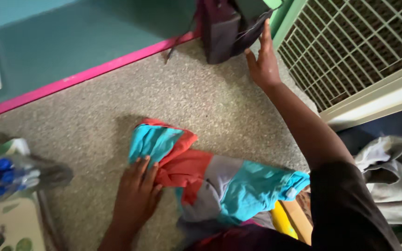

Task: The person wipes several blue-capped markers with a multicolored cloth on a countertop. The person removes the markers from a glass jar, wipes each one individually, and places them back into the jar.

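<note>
A folded garment [210, 179] in red, turquoise and grey blocks lies on the speckled floor [164, 102] in front of me. My left hand [137, 193] rests flat on its left end, fingers pressing the turquoise and red folds. My right hand [262, 62] reaches far forward, fingers spread, touching the lower edge of a dark purple bag [226, 28] that stands against the wall. Nothing is gripped in that hand.
A teal wall with a pink skirting strip [84, 74] runs along the back. A white lattice grille [350, 46] stands at the right. Grey cloth [391, 172] lies at the right edge. A pack of blue-capped bottles [1, 174] sits at the left, with a yellow object [282, 221] near my lap.
</note>
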